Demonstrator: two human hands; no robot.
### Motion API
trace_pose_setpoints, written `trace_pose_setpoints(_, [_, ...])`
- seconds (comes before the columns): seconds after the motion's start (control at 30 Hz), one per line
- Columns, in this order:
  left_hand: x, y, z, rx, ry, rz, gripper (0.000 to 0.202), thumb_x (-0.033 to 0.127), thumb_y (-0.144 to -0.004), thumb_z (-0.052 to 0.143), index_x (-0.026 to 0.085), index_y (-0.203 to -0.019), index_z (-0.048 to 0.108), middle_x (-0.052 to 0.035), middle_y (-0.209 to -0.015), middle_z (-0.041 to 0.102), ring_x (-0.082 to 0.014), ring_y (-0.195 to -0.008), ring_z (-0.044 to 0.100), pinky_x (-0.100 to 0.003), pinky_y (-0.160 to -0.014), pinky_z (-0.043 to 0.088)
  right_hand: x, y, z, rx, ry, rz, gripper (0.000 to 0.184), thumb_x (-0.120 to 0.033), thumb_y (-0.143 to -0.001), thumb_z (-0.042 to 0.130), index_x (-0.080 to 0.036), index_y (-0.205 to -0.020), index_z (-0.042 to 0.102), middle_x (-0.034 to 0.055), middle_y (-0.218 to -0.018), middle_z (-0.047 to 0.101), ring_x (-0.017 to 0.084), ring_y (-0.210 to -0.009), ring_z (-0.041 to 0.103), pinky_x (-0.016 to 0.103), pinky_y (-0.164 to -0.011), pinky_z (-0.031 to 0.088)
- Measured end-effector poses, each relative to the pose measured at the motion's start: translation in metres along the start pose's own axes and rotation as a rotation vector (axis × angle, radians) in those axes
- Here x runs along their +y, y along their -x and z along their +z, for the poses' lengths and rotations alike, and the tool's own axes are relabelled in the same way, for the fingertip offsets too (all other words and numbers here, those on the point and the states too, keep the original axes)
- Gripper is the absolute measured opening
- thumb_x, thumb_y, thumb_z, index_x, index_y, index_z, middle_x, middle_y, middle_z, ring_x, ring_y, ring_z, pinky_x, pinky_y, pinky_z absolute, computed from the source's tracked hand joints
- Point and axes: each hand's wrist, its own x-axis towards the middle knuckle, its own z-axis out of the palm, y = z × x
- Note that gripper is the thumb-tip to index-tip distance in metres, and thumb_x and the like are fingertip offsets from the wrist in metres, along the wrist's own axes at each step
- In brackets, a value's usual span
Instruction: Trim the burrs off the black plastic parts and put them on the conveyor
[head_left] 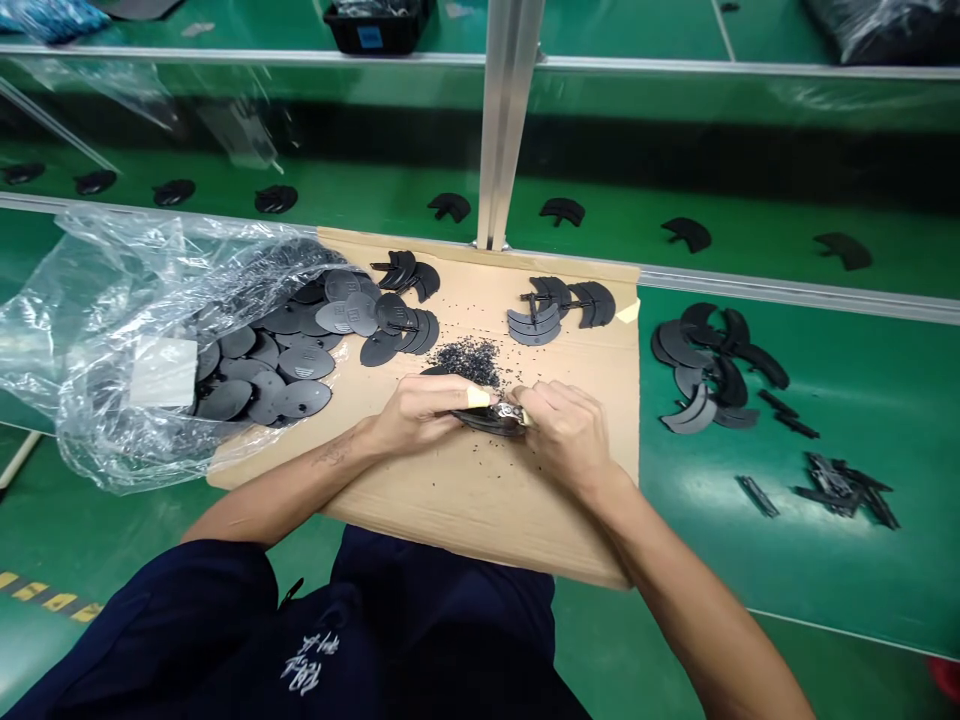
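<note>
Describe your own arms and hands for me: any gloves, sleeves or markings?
Neither the left hand nor the right hand wears a glove, and both forearms are bare. A dark tattoo marks the left forearm. Pale tape covers the left thumb tip. The navy top has white characters.

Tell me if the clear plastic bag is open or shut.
Open: the clear plastic bag spills flat round black discs from its mouth.

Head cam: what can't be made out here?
Black plastic piece between the left hand and right hand: head view, mostly hidden by the fingers, outline unclear.
Black discs inside the clear plastic bag: head view, blurred by the film.
Black crumbs: head view, too small to resolve.
Black bin: head view, cut off by top edge.
</note>
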Motion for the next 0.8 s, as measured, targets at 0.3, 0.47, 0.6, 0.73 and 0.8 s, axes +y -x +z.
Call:
trace_pose_setpoints(0.3, [0.000,-0.007,-0.003,-0.053,-0.139,0.018,0.024,0.008,-0.092,0.059,0.016,-0.113,0.070,-0.0077,-0.092,0.073,-0.0145,-0.082,0.070,-0.026,-0.070,0.058,0.009,0.000,0.003,0.048,0.005,0.092,0.023,-0.008,-0.092,0.049,-0.017,-0.082,0.068,0.0042,-0.068,0.060,0.019,-0.065,0.046,0.032,-0.060,0.030])
trace_pose_setpoints(0.47, [0.007,-0.013,-0.001,-0.190,-0.271,0.016,0.028,0.011,-0.092,0.054,0.023,-0.116,0.063,-0.0067,-0.093,0.070,-0.0197,-0.084,0.068,-0.035,-0.074,0.060,0.010,-0.001,-0.002,-0.016,-0.102,0.067,0.022,-0.004,-0.087,0.050,-0.017,-0.093,0.067,0.0056,-0.078,0.063,0.021,-0.075,0.050,0.032,-0.069,0.036])
trace_pose_setpoints(0.6, [0.003,-0.020,-0.015,-0.167,-0.341,-0.084,0.021,0.024,-0.100,0.050,0.028,-0.120,0.057,-0.0053,-0.097,0.070,-0.0204,-0.085,0.068,-0.035,-0.072,0.061,0.017,-0.001,-0.003,0.039,-0.128,0.129,0.011,-0.012,-0.090,0.057,-0.016,-0.097,0.064,0.0066,-0.084,0.064,0.021,-0.078,0.051,0.032,-0.071,0.038])
trace_pose_setpoints(0.73, [-0.022,-0.048,-0.055,-0.200,-0.464,-0.150,0.039,0.033,-0.109,0.025,0.020,-0.117,0.061,-0.0085,-0.103,0.069,-0.0214,-0.091,0.066,-0.036,-0.079,0.057,0.023,0.002,-0.003,0.054,-0.123,0.163,0.007,-0.016,-0.092,0.058,-0.019,-0.097,0.062,0.0069,-0.087,0.065,0.022,-0.079,0.052,0.033,-0.072,0.039])
trace_pose_setpoints(0.8, [-0.042,-0.073,-0.082,-0.360,-0.681,-0.270,0.042,0.034,-0.109,0.024,0.018,-0.115,0.062,-0.0089,-0.104,0.067,-0.0218,-0.096,0.062,-0.038,-0.090,0.054,0.023,0.003,-0.001,0.036,-0.120,0.156,0.010,-0.013,-0.090,0.059,-0.019,-0.098,0.062,0.0069,-0.088,0.065,0.022,-0.080,0.053,0.034,-0.073,0.039])
